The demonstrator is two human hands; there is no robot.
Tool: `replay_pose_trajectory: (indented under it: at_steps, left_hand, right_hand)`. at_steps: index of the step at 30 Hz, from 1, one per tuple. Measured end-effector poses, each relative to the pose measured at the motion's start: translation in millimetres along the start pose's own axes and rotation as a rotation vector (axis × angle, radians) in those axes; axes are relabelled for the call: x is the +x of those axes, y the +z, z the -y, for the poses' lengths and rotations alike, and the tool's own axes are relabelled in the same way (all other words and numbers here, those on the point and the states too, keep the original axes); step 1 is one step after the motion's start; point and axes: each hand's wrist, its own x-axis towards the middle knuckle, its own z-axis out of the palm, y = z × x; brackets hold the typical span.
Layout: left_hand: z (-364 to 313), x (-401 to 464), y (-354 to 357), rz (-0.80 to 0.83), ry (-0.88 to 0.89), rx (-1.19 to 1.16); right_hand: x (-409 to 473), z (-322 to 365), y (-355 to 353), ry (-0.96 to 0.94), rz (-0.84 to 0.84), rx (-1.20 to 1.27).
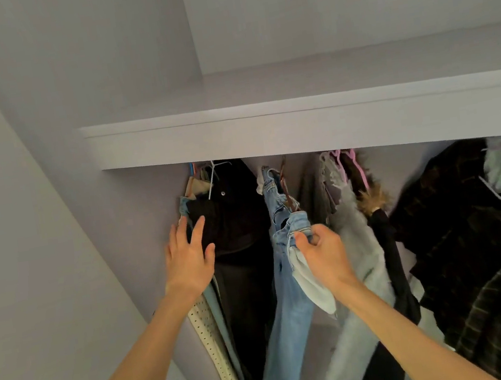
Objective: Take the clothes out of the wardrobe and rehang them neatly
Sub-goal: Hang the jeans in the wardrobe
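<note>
Lilac wardrobe (47, 187) holds crowded clothes under its shelf (298, 124). Jeans (286, 298) hang mid-rail, waistband pinched by the right hand (324, 248). Left hand (189, 257), fingers spread, presses the black garment (235, 224) aside. Removal step; next, unhook the jeans.

pale lilac walls (14, 225) frame a white shelf (297, 117) overhead.

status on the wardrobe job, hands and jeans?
Left hand open, fingers spread against black garment. Right hand pinching waistband of light blue jeans. Jeans crowded between black garment and grey fleece.
</note>
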Motion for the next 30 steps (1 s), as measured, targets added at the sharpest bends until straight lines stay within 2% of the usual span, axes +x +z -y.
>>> replay_pose_trajectory:
  at_steps: [5,17,30]
  left_hand:
    - [12.9,10.0,10.6,0.083,-0.079,-0.075]
    - [28.1,6.0,24.6,0.06,0.045,-0.207]
    - [26.7,4.0,25.0,0.057,0.048,-0.284]
  right_hand:
    - [28.7,4.9,38.4,-0.033,-0.01,0.025]
    - [68.6,40.6,76.4,-0.203,-0.1,-0.015]
    - [96.4,23.1,122.0,-0.169,-0.065,-0.268]
